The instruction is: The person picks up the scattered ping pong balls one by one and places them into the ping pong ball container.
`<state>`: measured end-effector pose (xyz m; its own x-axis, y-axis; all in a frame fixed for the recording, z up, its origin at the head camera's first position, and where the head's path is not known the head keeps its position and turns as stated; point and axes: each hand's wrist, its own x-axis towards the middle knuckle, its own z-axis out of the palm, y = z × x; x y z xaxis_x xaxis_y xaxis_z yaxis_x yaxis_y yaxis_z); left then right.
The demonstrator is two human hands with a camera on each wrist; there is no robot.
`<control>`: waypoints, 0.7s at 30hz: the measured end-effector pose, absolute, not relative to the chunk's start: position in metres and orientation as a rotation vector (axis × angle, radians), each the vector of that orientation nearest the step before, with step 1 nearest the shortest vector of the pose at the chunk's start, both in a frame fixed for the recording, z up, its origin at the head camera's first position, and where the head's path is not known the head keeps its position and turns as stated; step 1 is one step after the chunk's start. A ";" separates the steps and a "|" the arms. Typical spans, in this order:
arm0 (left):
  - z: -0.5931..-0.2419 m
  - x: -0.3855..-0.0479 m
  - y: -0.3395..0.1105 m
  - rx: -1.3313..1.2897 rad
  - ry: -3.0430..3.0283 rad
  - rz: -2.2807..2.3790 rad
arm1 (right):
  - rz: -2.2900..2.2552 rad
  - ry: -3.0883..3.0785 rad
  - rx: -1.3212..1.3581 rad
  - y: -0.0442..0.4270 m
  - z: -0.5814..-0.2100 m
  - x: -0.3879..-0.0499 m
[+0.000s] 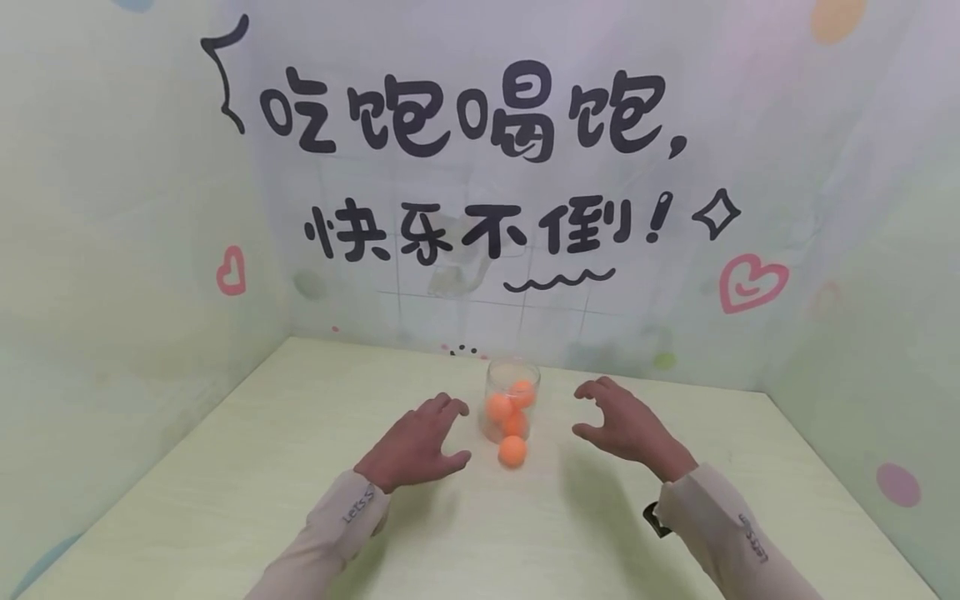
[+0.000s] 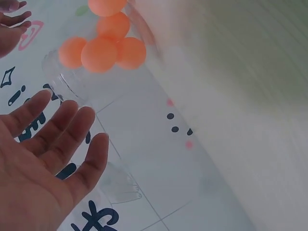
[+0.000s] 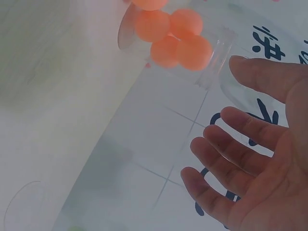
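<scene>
A clear cylindrical container [image 1: 495, 377] stands towards the back of the table with several orange balls [image 1: 499, 408] inside, which look like ping-pong balls. One more orange ball [image 1: 512, 451] lies on the tabletop just in front of it. To the container's left, my left hand [image 1: 414, 443] hovers with spread, slightly bent fingers and touches nothing. My right hand [image 1: 626, 423] is held in the air on the other side, fingers loosely bent, also apart from the container. Both wrist views show empty palms, with the balls [image 2: 99, 54] and container [image 3: 219, 53] beyond the fingertips.
A pale tabletop [image 1: 247, 467] spreads around the container. Behind it rises a back wall sheet [image 1: 465, 321] printed with dark lettering and pink hearts. Side panels [image 1: 127, 333] bound the table on the left and right.
</scene>
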<state>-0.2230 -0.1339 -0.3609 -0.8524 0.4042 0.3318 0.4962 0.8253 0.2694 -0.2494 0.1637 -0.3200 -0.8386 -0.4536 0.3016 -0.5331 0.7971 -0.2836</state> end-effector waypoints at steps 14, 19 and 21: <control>-0.362 -0.241 -0.113 -0.869 -2.756 -0.558 | 0.563 -2.788 0.756 0.174 -0.329 -0.244; -0.366 -0.247 -0.106 -0.907 -2.746 -0.558 | 0.566 -2.769 0.765 0.179 -0.334 -0.243; -0.370 -0.249 -0.102 -0.926 -2.744 -0.579 | 0.567 -2.764 0.755 0.181 -0.336 -0.243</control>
<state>-0.2490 -0.1016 -0.3696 -0.7873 0.5408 0.2961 0.6144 0.7288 0.3023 -0.2426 0.1809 -0.3360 -0.8437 -0.4409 0.3061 -0.5258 0.7935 -0.3064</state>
